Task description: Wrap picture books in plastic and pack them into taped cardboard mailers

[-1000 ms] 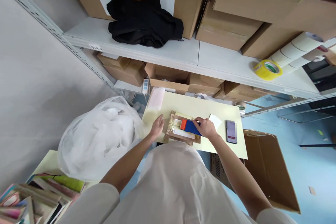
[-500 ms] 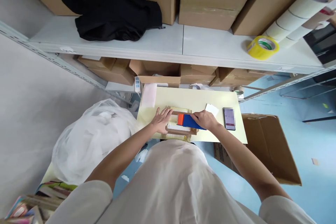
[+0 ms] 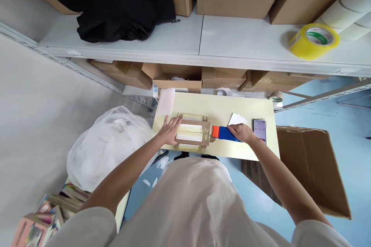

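Observation:
A small brown cardboard parcel (image 3: pixel 191 137) wrapped with clear tape lies on the pale yellow table (image 3: pixel 214 108). My left hand (image 3: pixel 170 129) presses flat on its left end. My right hand (image 3: pixel 242 132) grips a blue tape dispenser (image 3: pixel 224 133) with an orange front, which sits at the parcel's right edge. A white card (image 3: pixel 237 119) lies just behind my right hand, and a phone (image 3: pixel 260 129) lies to its right.
A grey metal shelf (image 3: pixel 199 42) above holds brown boxes, a black garment (image 3: pixel 116 4) and a yellow tape roll (image 3: pixel 314 39). A white plastic bag (image 3: pixel 110 142) bulges at the left. An open carton (image 3: pixel 314 170) stands on the blue floor at right. Stacked books (image 3: pixel 40 220) are at bottom left.
My right hand has drawn the tape dispenser rightward, from over the parcel's middle to its right edge. My left hand stayed on the parcel's left end. The view tilted slightly.

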### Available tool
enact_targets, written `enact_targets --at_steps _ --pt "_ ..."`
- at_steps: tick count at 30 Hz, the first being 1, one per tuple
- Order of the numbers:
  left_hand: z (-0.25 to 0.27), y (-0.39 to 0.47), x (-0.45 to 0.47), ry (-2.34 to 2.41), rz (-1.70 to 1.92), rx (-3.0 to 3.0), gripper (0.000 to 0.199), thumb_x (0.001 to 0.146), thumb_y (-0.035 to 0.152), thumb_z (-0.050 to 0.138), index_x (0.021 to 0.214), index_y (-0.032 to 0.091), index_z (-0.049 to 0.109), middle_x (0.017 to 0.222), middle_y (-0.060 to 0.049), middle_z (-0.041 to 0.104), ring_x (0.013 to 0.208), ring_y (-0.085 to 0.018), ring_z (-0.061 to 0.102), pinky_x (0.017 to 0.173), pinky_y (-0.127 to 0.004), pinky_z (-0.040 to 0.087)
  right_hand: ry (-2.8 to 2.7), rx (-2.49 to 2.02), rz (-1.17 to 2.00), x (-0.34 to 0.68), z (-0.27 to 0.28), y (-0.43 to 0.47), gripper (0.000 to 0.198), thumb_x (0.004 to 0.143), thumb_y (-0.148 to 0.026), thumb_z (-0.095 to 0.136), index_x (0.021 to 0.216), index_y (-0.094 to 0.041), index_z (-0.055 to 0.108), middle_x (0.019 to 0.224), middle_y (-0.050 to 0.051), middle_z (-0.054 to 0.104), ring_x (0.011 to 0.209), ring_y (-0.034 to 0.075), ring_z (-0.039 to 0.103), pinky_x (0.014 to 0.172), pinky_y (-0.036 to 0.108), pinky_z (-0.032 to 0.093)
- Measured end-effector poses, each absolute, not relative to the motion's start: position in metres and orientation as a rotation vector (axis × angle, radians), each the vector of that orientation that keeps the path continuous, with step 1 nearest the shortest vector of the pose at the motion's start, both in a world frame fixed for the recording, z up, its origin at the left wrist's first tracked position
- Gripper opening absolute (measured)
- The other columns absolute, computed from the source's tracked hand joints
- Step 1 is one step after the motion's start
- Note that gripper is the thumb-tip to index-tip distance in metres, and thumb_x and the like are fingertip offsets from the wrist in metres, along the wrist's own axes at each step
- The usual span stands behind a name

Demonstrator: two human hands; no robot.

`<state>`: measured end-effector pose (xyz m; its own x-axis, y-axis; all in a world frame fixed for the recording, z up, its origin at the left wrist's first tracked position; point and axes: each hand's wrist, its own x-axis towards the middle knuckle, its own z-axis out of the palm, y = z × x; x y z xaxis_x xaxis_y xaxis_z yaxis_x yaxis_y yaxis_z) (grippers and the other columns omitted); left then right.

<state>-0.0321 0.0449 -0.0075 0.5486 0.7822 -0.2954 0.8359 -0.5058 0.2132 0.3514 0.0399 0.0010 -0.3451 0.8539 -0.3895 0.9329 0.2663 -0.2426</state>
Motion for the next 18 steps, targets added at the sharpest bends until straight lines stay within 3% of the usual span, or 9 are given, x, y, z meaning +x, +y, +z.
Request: enact_targets --at_steps 3,7,11,18 --pt "-0.011 0.036 -0.017 1.401 -0.263 2.453 0.117 0.053 0.04 0.071 0.146 0.004 0.011 0.151 -0.024 0.02 0.139 -0.038 0.014 0.11 -0.055 -0.011 2.362 1.608 -0.658 0.344 -0.011 0.045 0.04 0.097 -0.032 0.027 0.089 -0.017 0.063 0.083 0.008 0.069 0.075 0.017 0.063 0.064 0.024 0.037" --pt "-0.019 0.022 0.03 1.373 -0.239 2.449 0.119 0.057 0.058 0.066 0.146 0.003 0.009 0.154 -0.023 0.007 0.142 -0.036 -0.001 0.11 -0.055 -0.008 2.424 1.455 -0.623 0.342 -0.021 0.048 0.033 0.095 -0.025 0.029 0.097 -0.015 0.06 0.089 0.01 0.068 0.078 0.018 0.062 0.065 0.025 0.037" --pt "-0.022 0.02 0.083 1.291 -0.187 2.459 0.119 0.059 0.066 0.062 0.147 0.006 0.008 0.154 -0.021 0.006 0.142 -0.037 -0.006 0.108 -0.059 -0.009 2.42 1.452 -0.633 0.343 -0.023 0.05 0.034 0.097 -0.026 0.027 0.098 -0.016 0.059 0.089 0.01 0.068 0.078 0.019 0.062 0.065 0.026 0.037" --pt "-0.014 0.028 0.104 1.196 -0.17 2.481 0.106 0.064 0.056 0.062 0.148 0.012 0.014 0.154 -0.016 0.016 0.142 -0.036 0.005 0.112 -0.052 -0.007 2.492 1.401 -0.708 0.358 -0.018 0.053 0.039 0.098 -0.027 0.024 0.097 -0.014 0.061 0.087 0.01 0.068 0.078 0.019 0.063 0.068 0.026 0.039"
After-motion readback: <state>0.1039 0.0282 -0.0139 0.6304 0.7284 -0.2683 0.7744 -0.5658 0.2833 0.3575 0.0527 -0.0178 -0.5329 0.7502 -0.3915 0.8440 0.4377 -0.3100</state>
